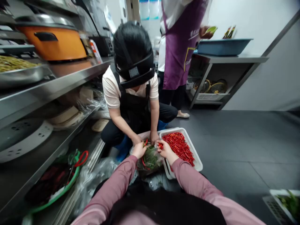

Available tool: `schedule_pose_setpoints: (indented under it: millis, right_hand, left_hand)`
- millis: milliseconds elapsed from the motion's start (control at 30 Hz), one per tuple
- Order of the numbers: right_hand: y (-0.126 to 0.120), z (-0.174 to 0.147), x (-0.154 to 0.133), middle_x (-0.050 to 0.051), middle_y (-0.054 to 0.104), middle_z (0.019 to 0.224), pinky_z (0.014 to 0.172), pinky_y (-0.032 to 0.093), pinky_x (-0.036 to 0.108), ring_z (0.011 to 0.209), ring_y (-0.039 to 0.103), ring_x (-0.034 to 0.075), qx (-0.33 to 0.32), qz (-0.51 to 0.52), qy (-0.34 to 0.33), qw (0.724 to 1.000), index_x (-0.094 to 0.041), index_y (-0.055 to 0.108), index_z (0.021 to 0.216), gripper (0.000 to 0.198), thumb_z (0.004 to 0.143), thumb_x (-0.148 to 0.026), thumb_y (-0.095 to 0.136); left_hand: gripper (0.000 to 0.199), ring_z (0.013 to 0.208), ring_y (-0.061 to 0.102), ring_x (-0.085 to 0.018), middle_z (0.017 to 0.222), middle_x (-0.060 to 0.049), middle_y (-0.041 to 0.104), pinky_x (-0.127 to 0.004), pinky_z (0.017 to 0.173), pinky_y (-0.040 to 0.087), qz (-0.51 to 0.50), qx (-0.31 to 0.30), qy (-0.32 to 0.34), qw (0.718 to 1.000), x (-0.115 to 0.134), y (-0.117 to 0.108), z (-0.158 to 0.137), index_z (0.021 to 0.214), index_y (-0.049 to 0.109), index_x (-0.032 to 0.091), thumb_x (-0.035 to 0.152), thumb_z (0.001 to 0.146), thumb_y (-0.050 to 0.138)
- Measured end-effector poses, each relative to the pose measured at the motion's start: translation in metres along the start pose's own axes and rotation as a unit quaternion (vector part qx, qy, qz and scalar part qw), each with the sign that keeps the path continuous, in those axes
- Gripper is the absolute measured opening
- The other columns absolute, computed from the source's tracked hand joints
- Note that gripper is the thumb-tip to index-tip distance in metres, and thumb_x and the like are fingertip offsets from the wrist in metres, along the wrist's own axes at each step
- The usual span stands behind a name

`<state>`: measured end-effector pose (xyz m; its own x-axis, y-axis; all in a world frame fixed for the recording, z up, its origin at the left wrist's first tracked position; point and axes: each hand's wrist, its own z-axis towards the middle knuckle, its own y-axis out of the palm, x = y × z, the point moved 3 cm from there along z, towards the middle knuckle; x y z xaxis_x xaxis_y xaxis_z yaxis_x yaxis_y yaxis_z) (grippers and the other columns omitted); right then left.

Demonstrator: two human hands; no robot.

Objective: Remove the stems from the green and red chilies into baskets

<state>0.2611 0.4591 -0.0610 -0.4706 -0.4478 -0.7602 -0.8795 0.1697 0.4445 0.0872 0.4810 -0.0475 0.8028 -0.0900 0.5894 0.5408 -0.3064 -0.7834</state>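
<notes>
My left hand [139,150] is closed on a red chili pepper [145,142] with a bit of green stem, over the left side of a clear plastic bag [151,159] holding green stems and a few red chilies. My right hand [167,150] is closed around several red chilies [160,145] at the bag's right side, beside a white basket [198,162] heaped with red chilies [179,145]. Across from me a crouching person's hands [154,137] reach into the far side of the bag; their fingers are partly hidden.
Steel shelving [53,79] runs along the left, with an orange pot [55,40] on it and a green basin [70,187] low down. A person in a purple apron [178,47] stands behind, near a steel table [236,59] with a blue tub [222,47]. Another basket [276,200] stands lower right.
</notes>
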Motion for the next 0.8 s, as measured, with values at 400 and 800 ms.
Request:
schedule_pose_setpoints:
  millis: [400,800]
  right_hand:
    - [0.027,0.004,0.027,-0.006,0.053,0.054,0.035,0.024,0.013,0.040,0.042,0.003,-0.048,0.023,0.078,0.996,-0.015,0.057,0.077,0.021,0.069,-0.021,0.075]
    - [0.022,0.014,0.012,-0.006,0.052,0.061,0.039,0.021,0.014,0.045,0.038,0.003,0.003,0.080,0.062,0.995,-0.019,0.049,0.076,0.025,0.071,-0.025,0.073]
  left_hand:
    - [0.020,0.089,0.067,-0.025,0.092,-0.012,0.072,-0.028,0.078,0.047,0.060,-0.087,0.049,0.993,0.006,0.005,-0.006,0.093,0.068,0.017,0.029,0.084,0.054]
    - [0.023,0.062,0.058,-0.015,0.063,-0.003,0.065,-0.025,0.067,0.047,-0.125,-0.043,0.005,0.991,0.002,-0.013,0.003,0.083,0.071,0.013,0.027,0.081,0.053]
